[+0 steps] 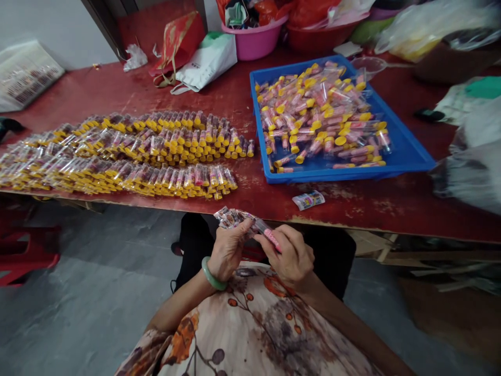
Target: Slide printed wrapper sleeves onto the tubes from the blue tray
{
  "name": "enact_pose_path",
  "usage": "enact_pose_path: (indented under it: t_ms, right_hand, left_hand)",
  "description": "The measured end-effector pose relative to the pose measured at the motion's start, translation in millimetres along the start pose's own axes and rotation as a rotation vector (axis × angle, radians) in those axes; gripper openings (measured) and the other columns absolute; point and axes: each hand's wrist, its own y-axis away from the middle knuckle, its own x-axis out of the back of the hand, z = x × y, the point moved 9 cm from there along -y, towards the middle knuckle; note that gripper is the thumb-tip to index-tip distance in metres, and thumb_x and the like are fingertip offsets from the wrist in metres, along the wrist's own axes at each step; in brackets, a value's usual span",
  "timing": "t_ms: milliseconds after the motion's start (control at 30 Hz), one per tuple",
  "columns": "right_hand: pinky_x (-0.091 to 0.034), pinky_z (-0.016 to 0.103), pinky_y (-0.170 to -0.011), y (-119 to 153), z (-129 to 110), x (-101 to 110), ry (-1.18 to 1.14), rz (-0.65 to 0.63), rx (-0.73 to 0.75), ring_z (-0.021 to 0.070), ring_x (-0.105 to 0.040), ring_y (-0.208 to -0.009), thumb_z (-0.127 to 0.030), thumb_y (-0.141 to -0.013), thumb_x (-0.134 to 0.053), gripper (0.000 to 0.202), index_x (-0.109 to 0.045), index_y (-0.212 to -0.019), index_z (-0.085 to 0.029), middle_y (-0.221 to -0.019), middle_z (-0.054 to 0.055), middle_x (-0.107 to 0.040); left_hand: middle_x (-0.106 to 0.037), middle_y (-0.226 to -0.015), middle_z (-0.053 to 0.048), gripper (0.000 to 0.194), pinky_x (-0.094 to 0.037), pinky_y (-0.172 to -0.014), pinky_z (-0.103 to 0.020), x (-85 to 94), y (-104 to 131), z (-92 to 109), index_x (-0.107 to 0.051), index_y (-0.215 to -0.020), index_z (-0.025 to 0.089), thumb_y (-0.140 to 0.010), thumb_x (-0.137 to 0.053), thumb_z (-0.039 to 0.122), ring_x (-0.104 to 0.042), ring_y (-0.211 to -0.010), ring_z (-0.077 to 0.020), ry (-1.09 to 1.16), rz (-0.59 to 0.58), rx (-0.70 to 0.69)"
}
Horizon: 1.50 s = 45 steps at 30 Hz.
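Note:
My left hand, with a green bangle at the wrist, is closed on a bunch of printed clear wrappers. Beside it, my right hand grips a pink tube, whose far end meets the wrappers. Both hands are above my lap, just off the table's front edge. A blue tray holds a loose heap of pink tubes with yellow caps. To the left, wrapped tubes lie stacked in long rows, their yellow ends facing me. One flat printed wrapper rests in front of the tray.
Along the back of the red table are a white bag, a red bag, a pink basin and a red basin. Plastic bags lie at right. A red stool stands at lower left.

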Motion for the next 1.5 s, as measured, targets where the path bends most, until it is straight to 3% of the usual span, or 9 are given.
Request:
enact_pose_path:
  t_ms: [100, 200, 500, 800, 967, 1133, 1233, 1367, 1500]
  right_hand:
    - [-0.053, 0.025, -0.063, -1.3, -1.5, -4.8, -0.05, -0.05, 0.013, 0.0174, -0.069, -0.077, -0.02, -0.078, -0.075, 0.032, -0.061, -0.106, -0.021, -0.089, 0.007, -0.069]
    - [-0.054, 0.028, -0.064, -6.5, 11.8, -2.9, -0.204, -0.017, -0.135, 0.0173, -0.066, -0.074, -0.02, -0.079, -0.075, 0.024, -0.06, -0.098, -0.021, -0.083, 0.005, -0.065]
    - [-0.053, 0.031, -0.067, -3.6, 43.6, -1.4, -0.414, 0.005, -0.481, 0.0157, -0.061, -0.071, -0.026, -0.08, -0.072, 0.013, -0.061, -0.083, -0.019, -0.08, 0.003, -0.062]
    - [-0.056, 0.033, -0.066, -10.5, 25.0, 7.7, -0.287, 0.042, -0.242, 0.018, -0.065, -0.073, -0.026, -0.081, -0.072, 0.02, -0.059, -0.095, -0.021, -0.084, 0.005, -0.064]
    - [-0.057, 0.028, -0.065, -8.8, 7.7, 6.8, -0.112, -0.018, -0.073, 0.0182, -0.069, -0.077, -0.022, -0.079, -0.074, 0.03, -0.057, -0.104, -0.025, -0.088, 0.005, -0.067]
    - [-0.055, 0.025, -0.066, -2.8, -5.2, 3.4, 0.007, -0.017, 0.059, 0.0171, -0.069, -0.077, -0.021, -0.077, -0.076, 0.036, -0.057, -0.108, -0.021, -0.089, 0.006, -0.068]
    - [-0.057, 0.03, -0.074, -4.7, -2.3, -4.0, -0.161, -0.129, 0.033, 0.0206, -0.068, -0.087, -0.023, -0.082, -0.071, 0.032, -0.057, -0.111, -0.022, -0.095, 0.008, -0.067]
    - [-0.056, 0.041, -0.088, -7.4, 14.8, -14.1, -0.538, -0.377, -0.164, 0.0257, -0.061, -0.108, -0.031, -0.089, -0.06, 0.04, -0.051, -0.126, -0.017, -0.118, 0.015, -0.058]
    - [-0.054, 0.04, -0.091, -8.8, 14.9, -11.0, -0.637, -0.504, -0.112, 0.0273, -0.055, -0.118, -0.038, -0.09, -0.059, 0.05, -0.048, -0.134, -0.017, -0.128, 0.016, -0.053]
  left_hand:
    - [-0.071, -0.081, 0.001, 0.038, -0.054, -0.068, -0.026, 2.8, -1.5, 7.7, -0.067, -0.086, 0.015, -0.056, -0.089, 0.02, -0.066, -0.071, -0.0131, -0.022, 0.021, -0.054]
    - [-0.07, -0.081, 0.001, 0.038, -0.054, -0.064, -0.024, 7.0, -2.1, 8.5, -0.067, -0.086, 0.015, -0.056, -0.089, 0.021, -0.066, -0.07, -0.0129, -0.025, 0.049, -0.037]
    - [-0.071, -0.076, 0.0, 0.026, -0.057, -0.057, -0.022, 12.1, -4.0, -11.9, -0.068, -0.079, 0.014, -0.06, -0.085, 0.011, -0.067, -0.064, -0.0124, 0.09, 0.117, 0.175]
    - [-0.071, -0.079, 0.0, 0.023, -0.057, -0.06, -0.02, 4.9, 2.8, -16.3, -0.069, -0.083, 0.015, -0.065, -0.083, 0.012, -0.067, -0.067, -0.0118, 0.111, 0.064, 0.239]
    - [-0.071, -0.081, 0.001, 0.037, -0.055, -0.066, -0.023, -4.2, 2.8, -8.7, -0.069, -0.089, 0.016, -0.058, -0.088, 0.019, -0.066, -0.067, -0.0117, 0.053, -0.053, 0.111]
    - [-0.07, -0.077, 0.0, 0.037, -0.052, -0.067, -0.024, -10.4, 5.3, -5.4, -0.068, -0.084, 0.014, -0.055, -0.09, 0.021, -0.065, -0.067, -0.0119, -0.008, -0.096, 0.074]
    - [-0.071, -0.079, -0.001, 0.038, -0.053, -0.069, -0.026, -10.4, 5.5, -5.7, -0.069, -0.087, 0.013, -0.056, -0.089, 0.021, -0.065, -0.069, -0.0129, -0.014, -0.107, 0.097]
    - [-0.072, -0.085, -0.003, 0.038, -0.055, -0.073, -0.029, -9.3, 5.6, -6.7, -0.067, -0.09, 0.015, -0.059, -0.088, 0.022, -0.067, -0.075, -0.0163, -0.012, -0.124, 0.145]
    - [-0.072, -0.086, -0.002, 0.04, -0.055, -0.071, -0.03, -10.6, 6.3, -6.5, -0.067, -0.094, 0.016, -0.06, -0.087, 0.021, -0.067, -0.075, -0.0167, -0.014, -0.14, 0.167]
